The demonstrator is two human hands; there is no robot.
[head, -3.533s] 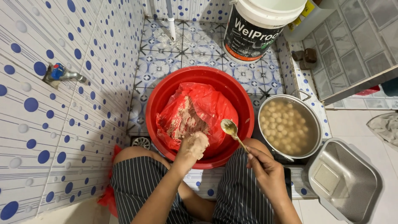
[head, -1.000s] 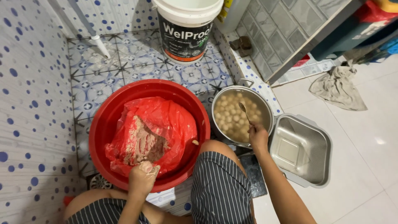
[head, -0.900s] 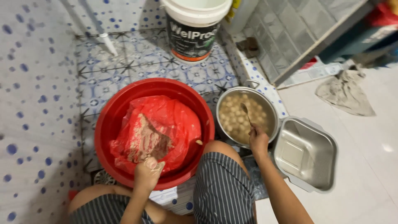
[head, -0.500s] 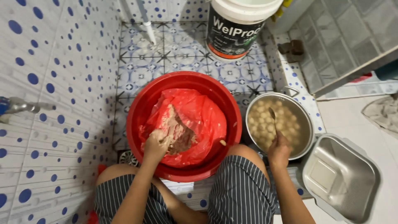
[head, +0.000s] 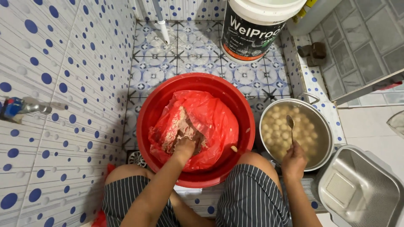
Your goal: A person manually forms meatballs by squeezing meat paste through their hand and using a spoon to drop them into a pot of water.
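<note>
A red basin sits on the tiled floor between my knees, lined with a red plastic bag that holds pinkish ground meat paste. My left hand is pressed down into the paste, fingers buried in it. To the right stands a metal pot of water with several pale round balls floating in it. My right hand holds a metal spoon whose bowl is over the pot.
A white and black plastic bucket stands behind the basin. A square metal tray lies at lower right. A dotted tile wall with a tap runs along the left. A white pipe leans at the back.
My left hand has gone from the basin's near edge into the meat paste. My right hand took the spoon from over the basin to the pot and holds it there.
</note>
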